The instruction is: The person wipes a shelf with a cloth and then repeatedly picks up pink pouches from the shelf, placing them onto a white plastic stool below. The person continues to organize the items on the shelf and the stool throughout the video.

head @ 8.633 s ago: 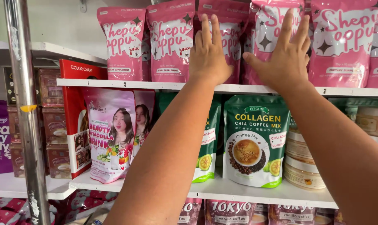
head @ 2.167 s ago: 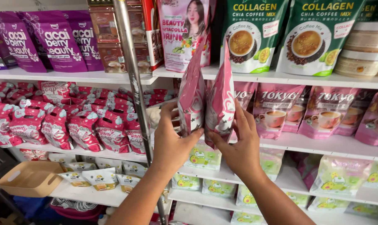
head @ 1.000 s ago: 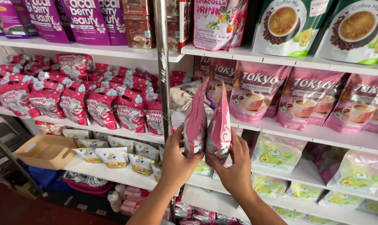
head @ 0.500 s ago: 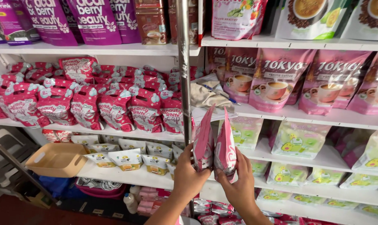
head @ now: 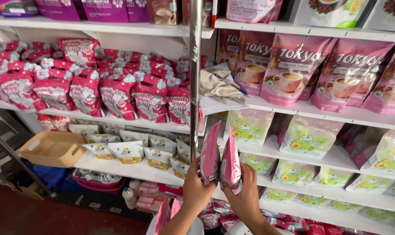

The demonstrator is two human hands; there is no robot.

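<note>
My left hand grips a pink stand-up pouch by its lower part, seen edge-on. My right hand grips a second pink pouch right beside it; the two pouches stand upright and nearly touch. Both hands are low in the view, in front of a white shelf of small pale sachets and just right of a metal pole. Below my left wrist, the tips of more pink pouches poke up.
White shelves hold pink coffee pouches, pale green pouches and red-pink pouches. A beige tray sits at the left shelf end. A cloth and papers lie on a shelf. Red floor lies below.
Eight seconds ago both hands pressed flat on pouches on the top shelf. Since then they have carried two pink pouches downward, past several shelves, and the view has tilted lower.
</note>
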